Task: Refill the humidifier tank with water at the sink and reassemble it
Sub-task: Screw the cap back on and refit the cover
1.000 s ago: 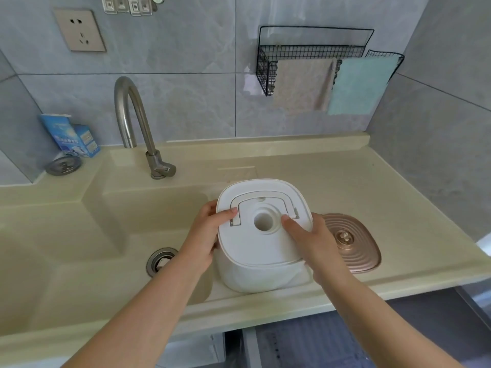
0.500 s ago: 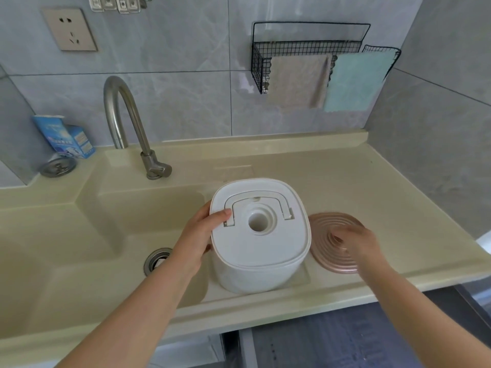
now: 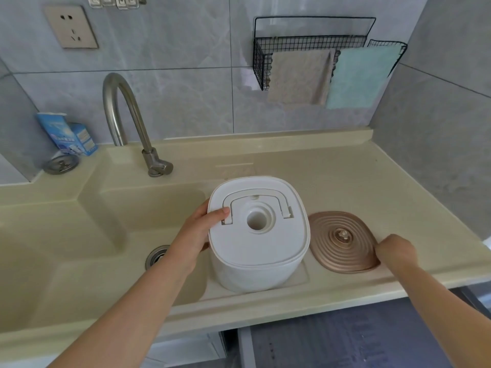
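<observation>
The white humidifier tank point(image 3: 257, 245) stands upright on the counter beside the sink basin point(image 3: 87, 235), its inner cover on, with a folded handle and a round centre hole. My left hand point(image 3: 198, 236) holds its left side, thumb on the top. To its right lies the rose-gold ribbed lid point(image 3: 342, 241), flat on the counter. My right hand point(image 3: 396, 251) curls its fingers at the lid's right edge, fingertips tucked at or under the rim.
A curved steel tap point(image 3: 125, 120) rises behind the basin, with the drain point(image 3: 156, 257) below. A blue box point(image 3: 66, 134) and a metal strainer point(image 3: 61, 163) sit at the back left. A wire rack with two cloths point(image 3: 326, 73) hangs on the wall.
My right hand left the tank's top, crossed over the rose-gold lid and now grips its right edge. The left hand stays on the tank.
</observation>
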Demonstrator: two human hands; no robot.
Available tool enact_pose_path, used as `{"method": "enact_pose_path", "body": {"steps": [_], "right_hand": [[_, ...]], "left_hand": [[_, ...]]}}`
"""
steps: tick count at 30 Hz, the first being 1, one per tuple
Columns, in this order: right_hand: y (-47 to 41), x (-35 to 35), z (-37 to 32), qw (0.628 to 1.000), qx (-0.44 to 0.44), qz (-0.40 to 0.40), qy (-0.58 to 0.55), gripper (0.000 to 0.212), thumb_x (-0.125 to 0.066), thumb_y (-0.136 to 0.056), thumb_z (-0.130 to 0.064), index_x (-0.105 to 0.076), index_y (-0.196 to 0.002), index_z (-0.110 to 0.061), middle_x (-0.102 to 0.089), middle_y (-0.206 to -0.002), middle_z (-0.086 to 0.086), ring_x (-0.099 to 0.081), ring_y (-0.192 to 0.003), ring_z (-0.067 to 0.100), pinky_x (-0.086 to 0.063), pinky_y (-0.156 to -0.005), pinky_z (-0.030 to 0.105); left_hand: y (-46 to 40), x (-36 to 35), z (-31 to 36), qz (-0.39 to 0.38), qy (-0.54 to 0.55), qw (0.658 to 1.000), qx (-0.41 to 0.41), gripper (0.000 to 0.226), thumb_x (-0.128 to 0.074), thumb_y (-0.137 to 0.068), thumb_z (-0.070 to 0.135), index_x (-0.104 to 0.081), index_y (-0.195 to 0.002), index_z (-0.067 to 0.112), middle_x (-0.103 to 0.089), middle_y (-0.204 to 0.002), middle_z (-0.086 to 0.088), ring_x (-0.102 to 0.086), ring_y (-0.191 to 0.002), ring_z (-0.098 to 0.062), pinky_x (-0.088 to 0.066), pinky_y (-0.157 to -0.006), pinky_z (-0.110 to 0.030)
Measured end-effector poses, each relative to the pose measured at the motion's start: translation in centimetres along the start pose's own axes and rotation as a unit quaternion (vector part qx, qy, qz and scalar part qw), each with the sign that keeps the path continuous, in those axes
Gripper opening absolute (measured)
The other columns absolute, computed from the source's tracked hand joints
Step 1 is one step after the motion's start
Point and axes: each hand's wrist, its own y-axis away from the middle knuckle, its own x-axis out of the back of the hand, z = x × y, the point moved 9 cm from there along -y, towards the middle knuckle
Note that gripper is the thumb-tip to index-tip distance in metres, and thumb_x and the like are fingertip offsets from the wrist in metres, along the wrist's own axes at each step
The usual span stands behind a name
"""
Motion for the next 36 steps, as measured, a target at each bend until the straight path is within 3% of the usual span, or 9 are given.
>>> {"method": "enact_pose_path", "body": {"steps": [7, 12, 14, 18, 21, 26, 30, 34, 36], "right_hand": [[0.4, 0.2, 0.5, 1.0, -0.008, 0.026, -0.004, 0.024, -0.051, -0.09, 0.002, -0.058, -0.109, 0.014, -0.061, -0.114, 0.035, -0.061, -0.105, 0.046, -0.047, -0.082, 0.042], [-0.9, 0.5, 1.9, 0.985, -0.018, 0.017, -0.172, 0.014, -0.051, -0.089, 0.005, -0.059, -0.089, 0.017, -0.062, -0.078, 0.03, -0.06, -0.075, 0.039, -0.036, -0.064, 0.035], [-1.2, -0.3, 2.6, 0.958, -0.048, -0.032, -0.282, 0.025, -0.06, -0.091, -0.005, -0.058, -0.07, 0.008, -0.056, -0.063, 0.024, -0.05, -0.059, 0.028, -0.034, -0.059, 0.034], [-0.7, -2.9, 2.6, 0.854, -0.116, -0.17, -0.477, 0.006, -0.062, -0.092, -0.001, -0.062, -0.089, 0.004, -0.065, -0.086, 0.019, -0.062, -0.075, 0.03, -0.051, -0.063, 0.036], [-0.3, -2.6, 1.7, 0.823, -0.093, -0.199, -0.524, 0.007, -0.054, -0.096, 0.003, -0.059, -0.097, 0.007, -0.065, -0.091, 0.019, -0.062, -0.079, 0.027, -0.055, -0.065, 0.035], [1.6, 3.0, -1.4, 0.86, 0.026, -0.071, -0.505, 0.009, -0.058, -0.095, -0.002, -0.059, -0.098, 0.006, -0.056, -0.073, 0.014, -0.051, -0.064, 0.026, -0.041, -0.057, 0.032], [7.1, 10.9, -7.0, 0.873, 0.232, 0.091, -0.419, 0.019, -0.064, -0.094, -0.016, -0.055, -0.078, -0.016, -0.046, -0.066, 0.005, -0.041, -0.06, 0.017, -0.033, -0.055, 0.033], [16.1, 16.2, -12.8, 0.807, 0.432, 0.207, -0.345, 0.017, -0.065, -0.088, -0.013, -0.054, -0.081, -0.024, -0.051, -0.067, -0.01, -0.049, -0.062, -0.003, -0.035, -0.057, 0.01], [20.2, 17.3, -15.0, 0.746, 0.531, 0.245, -0.319, 0.012, -0.063, -0.085, -0.001, -0.064, -0.088, -0.013, -0.06, -0.08, -0.012, -0.056, -0.078, -0.012, -0.038, -0.071, 0.004]], "left_hand": [[0.1, -0.1, -0.1, 0.002, 0.0, 1.0, 0.008, 0.023, -0.062, -0.091, 0.03, -0.067, -0.112, 0.036, -0.076, -0.091, 0.015, -0.071, -0.074, 0.001, -0.05, -0.054, -0.013], [0.4, -0.2, 0.2, -0.001, -0.008, 1.0, 0.008, 0.038, -0.068, -0.079, 0.038, -0.067, -0.116, 0.035, -0.075, -0.1, 0.01, -0.071, -0.081, -0.005, -0.049, -0.069, -0.025], [0.4, -0.2, 0.1, 0.002, -0.012, 1.0, 0.012, 0.038, -0.068, -0.078, 0.04, -0.066, -0.116, 0.037, -0.075, -0.103, 0.009, -0.069, -0.089, -0.01, -0.048, -0.077, -0.029], [0.6, -0.2, 0.1, 0.007, -0.013, 1.0, 0.014, 0.035, -0.067, -0.078, 0.042, -0.067, -0.113, 0.039, -0.075, -0.104, 0.01, -0.067, -0.094, -0.012, -0.047, -0.082, -0.033], [0.8, -0.2, 0.2, 0.01, -0.019, 1.0, 0.013, 0.045, -0.064, -0.069, 0.047, -0.066, -0.114, 0.04, -0.074, -0.111, 0.008, -0.066, -0.1, -0.015, -0.045, -0.089, -0.036], [0.7, -0.2, 0.1, 0.008, -0.029, 1.0, 0.009, 0.048, -0.063, -0.071, 0.048, -0.064, -0.118, 0.042, -0.072, -0.118, 0.005, -0.065, -0.11, -0.019, -0.045, -0.097, -0.04], [0.6, -0.1, 0.1, 0.008, -0.034, 0.999, 0.01, 0.042, -0.063, -0.07, 0.05, -0.065, -0.113, 0.045, -0.073, -0.114, 0.009, -0.065, -0.11, -0.017, -0.044, -0.101, -0.042], [0.7, -0.2, 0.4, 0.002, -0.033, 0.999, -0.002, 0.032, -0.065, -0.075, 0.05, -0.065, -0.106, 0.052, -0.074, -0.104, 0.018, -0.067, -0.103, -0.011, -0.05, -0.087, -0.036], [0.8, -0.2, 0.8, -0.004, -0.041, 0.999, -0.018, 0.035, -0.061, -0.078, 0.055, -0.06, -0.112, 0.058, -0.073, -0.105, 0.024, -0.068, -0.1, -0.005, -0.05, -0.075, -0.031]]}}
